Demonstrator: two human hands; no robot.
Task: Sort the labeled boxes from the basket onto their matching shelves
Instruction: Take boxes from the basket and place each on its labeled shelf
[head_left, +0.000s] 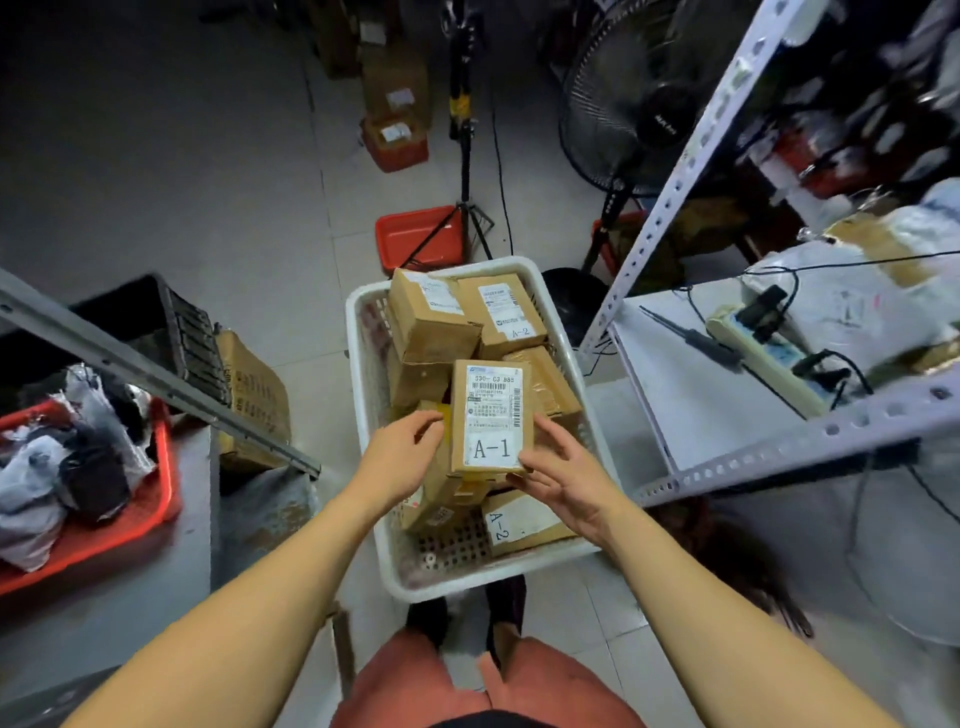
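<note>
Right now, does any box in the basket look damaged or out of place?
No damage shows. The boxes lie jumbled and tilted in the white basket; both hands hold the A-1 box above them.

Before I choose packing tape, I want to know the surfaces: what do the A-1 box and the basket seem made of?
The A-1 box looks like brown matte cardboard with a white paper label stuck on. The basket looks like white moulded plastic, slightly glossy, judging by its perforated walls and rounded rim.

Parcel storeroom: slotted-angle shelving (691, 156), labelled cartons (395, 83), crates (415, 234).
</note>
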